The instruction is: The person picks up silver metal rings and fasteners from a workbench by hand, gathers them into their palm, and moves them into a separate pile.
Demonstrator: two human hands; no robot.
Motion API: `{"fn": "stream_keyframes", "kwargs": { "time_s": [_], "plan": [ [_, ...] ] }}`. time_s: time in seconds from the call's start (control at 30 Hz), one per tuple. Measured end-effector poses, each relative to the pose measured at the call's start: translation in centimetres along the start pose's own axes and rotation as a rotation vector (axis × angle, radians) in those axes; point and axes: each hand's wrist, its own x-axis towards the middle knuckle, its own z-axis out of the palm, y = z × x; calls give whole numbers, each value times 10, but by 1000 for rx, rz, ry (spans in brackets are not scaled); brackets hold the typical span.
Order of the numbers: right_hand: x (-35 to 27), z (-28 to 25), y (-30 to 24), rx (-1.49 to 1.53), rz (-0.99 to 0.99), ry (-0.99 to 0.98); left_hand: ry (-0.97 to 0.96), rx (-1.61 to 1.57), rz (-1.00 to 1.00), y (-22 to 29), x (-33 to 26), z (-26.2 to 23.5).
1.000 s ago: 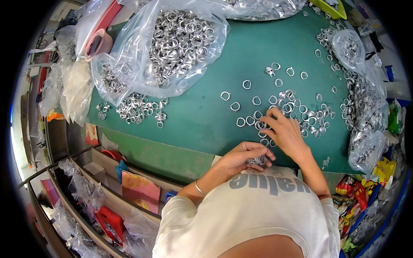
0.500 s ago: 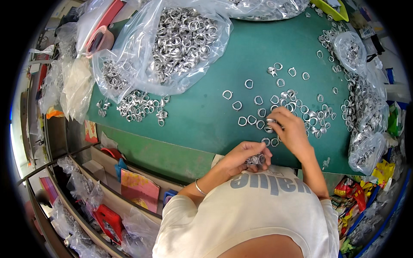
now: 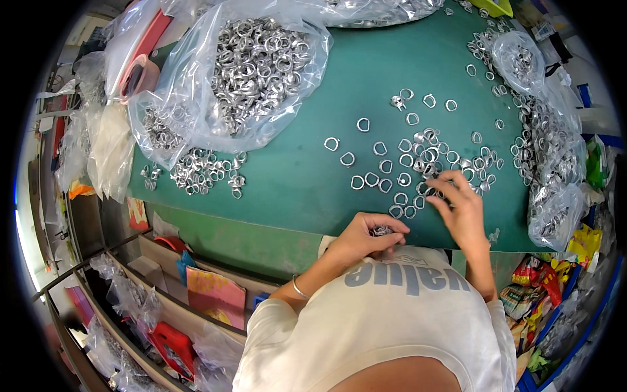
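Silver metal rings (image 3: 405, 160) lie loose in a scattered group on the green table top. My left hand (image 3: 366, 240) is curled at the table's near edge, in front of my shirt. It holds a small bunch of metal rings (image 3: 381, 230), partly covered by the fingers. To its right, my right hand (image 3: 465, 212) reaches over the near side of the scattered group. Its thumb and fingertips are apart, right beside a ring (image 3: 422, 189); whether they touch it I cannot tell.
A large clear plastic bag (image 3: 312, 85) full of rings lies at the back left, with a ring pile (image 3: 204, 171) before it. Bagged and loose rings (image 3: 545, 153) line the right side. A pink container (image 3: 140, 77) stands far left. Shelves (image 3: 147, 281) sit below the near edge.
My right hand has moved slightly right, and its thumb and fingers have parted from their pinch. My left hand has turned and closed further over its rings. The whole view has shifted a little.
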Motion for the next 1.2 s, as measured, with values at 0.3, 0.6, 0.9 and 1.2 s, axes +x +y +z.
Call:
{"fn": "stream_keyframes", "kwargs": {
  "time_s": [0.3, 0.6, 0.9, 1.2],
  "plan": [
    [-8, -14, 16, -220, 179, 206, 29, 149, -6, -1, 7, -3],
    [-7, -1, 5, 143, 50, 20, -131, -368, -49, 7, 11, 6],
    [-23, -39, 28, 252, 274, 91, -242, -586, -143, -7, 30, 2],
    [-21, -12, 35, 62, 199, 128, -265, -515, -91, -9, 41, 12]
  ]
}}
